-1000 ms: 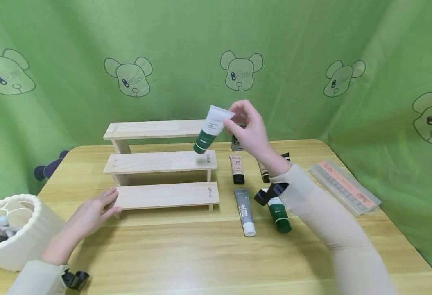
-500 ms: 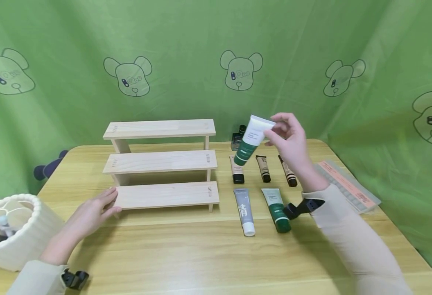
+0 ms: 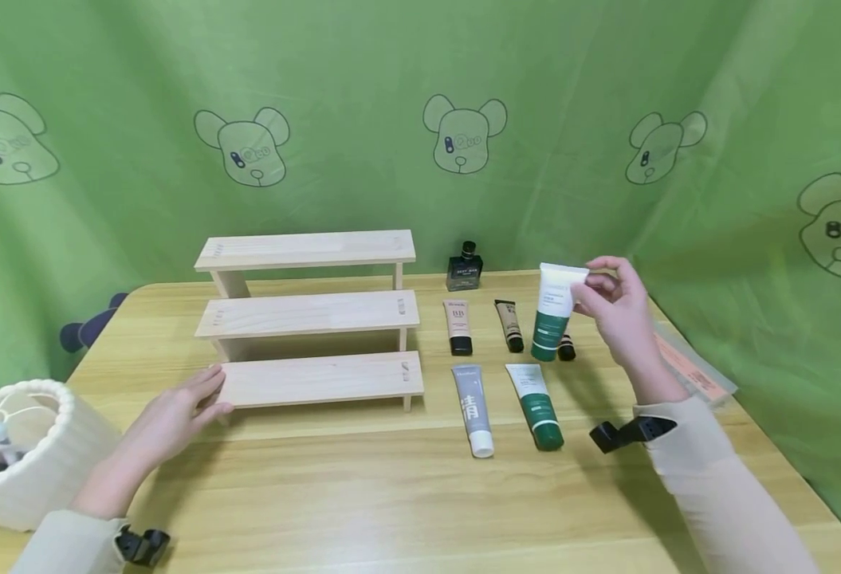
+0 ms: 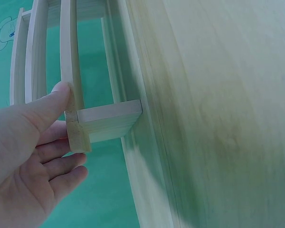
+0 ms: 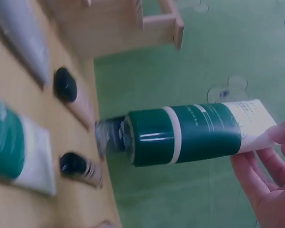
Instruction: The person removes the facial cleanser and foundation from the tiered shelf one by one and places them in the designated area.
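My right hand (image 3: 622, 319) pinches the white crimped end of a green-and-white squeeze tube (image 3: 556, 307) between thumb and fingers. The tube hangs cap-down above the right side of the table, partly covering a small tube (image 3: 567, 347) behind it; in the right wrist view the squeeze tube (image 5: 199, 133) lies across the middle. My left hand (image 3: 172, 422) holds the left end of the lowest board of a three-tier wooden shelf (image 3: 320, 379). Seen from the left wrist, the thumb is against the board (image 4: 71, 61) and the fingers lie around its end.
Lying on the table are a grey tube (image 3: 473, 410), another green-and-white tube (image 3: 536, 406), a pink BB tube (image 3: 458, 327) and a beige tube (image 3: 509, 325). A dark bottle (image 3: 465, 269) stands behind. A clear case (image 3: 696, 367) is at right, a white pot (image 3: 47, 462) at left.
My right hand has carried the green-and-white tube rightward and down, away from the shelf, and the tube now hangs more upright. My left hand stays at the shelf's end.
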Available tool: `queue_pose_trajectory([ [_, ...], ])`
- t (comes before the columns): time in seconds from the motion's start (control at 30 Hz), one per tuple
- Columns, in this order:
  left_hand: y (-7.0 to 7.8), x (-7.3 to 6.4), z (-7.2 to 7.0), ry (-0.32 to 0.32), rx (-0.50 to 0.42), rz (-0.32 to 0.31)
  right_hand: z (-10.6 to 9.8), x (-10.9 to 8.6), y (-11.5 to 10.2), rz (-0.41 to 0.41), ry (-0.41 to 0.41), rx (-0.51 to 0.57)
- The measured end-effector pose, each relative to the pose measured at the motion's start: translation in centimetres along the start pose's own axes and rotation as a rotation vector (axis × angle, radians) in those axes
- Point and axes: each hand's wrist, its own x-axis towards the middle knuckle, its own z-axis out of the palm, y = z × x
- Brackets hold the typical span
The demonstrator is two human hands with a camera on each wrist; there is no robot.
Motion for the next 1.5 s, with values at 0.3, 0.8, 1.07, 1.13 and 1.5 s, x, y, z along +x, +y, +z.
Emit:
queue_pose_trajectory([
  [0.3,0.1,-0.2,-0.1,0.010,0.001,0.008,-6.9,1.0,7.5,0.100,-0.027,0.029],
  [0.8,0.2,-0.2,0.0,0.023,0.013,0.012,-8.0,-3.2,4.5,0.409,-0.331,-0.414],
  [1.07,0.2,-0.2,0.0,0.016,0.012,0.005,-9.3,-3.9,6.5,0.527,-0.410,-0.425],
  [1.13,0.1,-0.2,0.0,0.012,0.009,0.002,-9.4,-3.9,6.9,0.541,-0.409,-0.441],
  [1.5,0.2,-0.2,-0.1,0.011,0.012,0.007,-9.4,-3.4,7.8,0.607,-0.434,-0.455],
])
